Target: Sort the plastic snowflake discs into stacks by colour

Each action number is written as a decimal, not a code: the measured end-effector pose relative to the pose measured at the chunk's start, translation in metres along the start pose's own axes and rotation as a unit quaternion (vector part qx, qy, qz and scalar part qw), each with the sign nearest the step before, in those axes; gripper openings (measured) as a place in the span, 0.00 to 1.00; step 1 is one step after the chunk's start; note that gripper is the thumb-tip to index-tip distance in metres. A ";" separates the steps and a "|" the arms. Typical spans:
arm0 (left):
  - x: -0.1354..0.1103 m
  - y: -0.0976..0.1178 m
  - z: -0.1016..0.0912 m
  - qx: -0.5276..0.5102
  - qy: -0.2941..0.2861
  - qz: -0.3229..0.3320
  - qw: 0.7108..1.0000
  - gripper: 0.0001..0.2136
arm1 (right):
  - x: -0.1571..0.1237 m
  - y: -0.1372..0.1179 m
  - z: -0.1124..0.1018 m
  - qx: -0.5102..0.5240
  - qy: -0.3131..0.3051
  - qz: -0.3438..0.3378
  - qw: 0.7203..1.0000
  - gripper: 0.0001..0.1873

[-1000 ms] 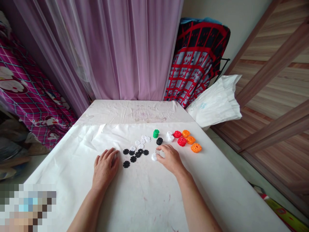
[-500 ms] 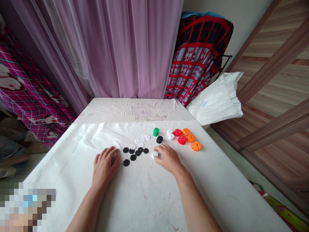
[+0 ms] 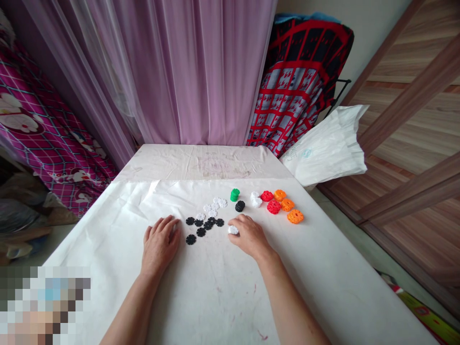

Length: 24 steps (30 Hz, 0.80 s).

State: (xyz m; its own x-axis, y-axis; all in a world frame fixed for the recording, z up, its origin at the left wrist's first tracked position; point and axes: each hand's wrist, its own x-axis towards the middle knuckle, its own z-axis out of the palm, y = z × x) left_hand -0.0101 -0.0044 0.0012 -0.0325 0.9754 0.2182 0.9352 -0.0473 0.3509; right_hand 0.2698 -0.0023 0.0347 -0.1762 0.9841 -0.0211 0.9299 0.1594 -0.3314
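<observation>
My right hand rests on the white-covered table, its fingers curled around a small stack of white toothed discs. My left hand lies flat with fingers together, palm down, just left of several loose black discs. Loose white discs lie behind the black ones. Further back stand a green stack, a black stack, a white stack, red stacks and orange stacks.
A purple curtain hangs behind the table. A red and black patterned cloth hangs at the back right, with a white plastic bag beside the table's right edge. Pink patterned fabric lies at the left.
My right hand has closed down over the white discs and pressed them to the table. My left hand has stayed in place. The view shifted slightly.
</observation>
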 end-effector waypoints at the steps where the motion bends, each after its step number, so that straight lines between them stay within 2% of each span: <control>1: 0.000 0.000 0.000 -0.001 0.000 0.000 1.000 0.18 | 0.000 0.000 0.000 0.002 0.002 0.000 1.000 0.12; 17: 0.000 0.001 -0.001 0.005 -0.004 0.002 1.000 0.19 | 0.004 0.003 0.001 0.060 -0.011 0.015 0.998 0.11; 24: 0.000 0.000 0.001 0.001 -0.001 0.002 1.000 0.19 | -0.001 -0.003 -0.008 0.025 -0.007 0.044 0.999 0.15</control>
State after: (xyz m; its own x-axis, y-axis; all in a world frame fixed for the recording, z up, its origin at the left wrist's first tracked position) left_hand -0.0100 -0.0041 0.0007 -0.0288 0.9756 0.2177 0.9359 -0.0502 0.3486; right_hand 0.2700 -0.0027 0.0431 -0.0994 0.9929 -0.0652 0.9249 0.0681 -0.3740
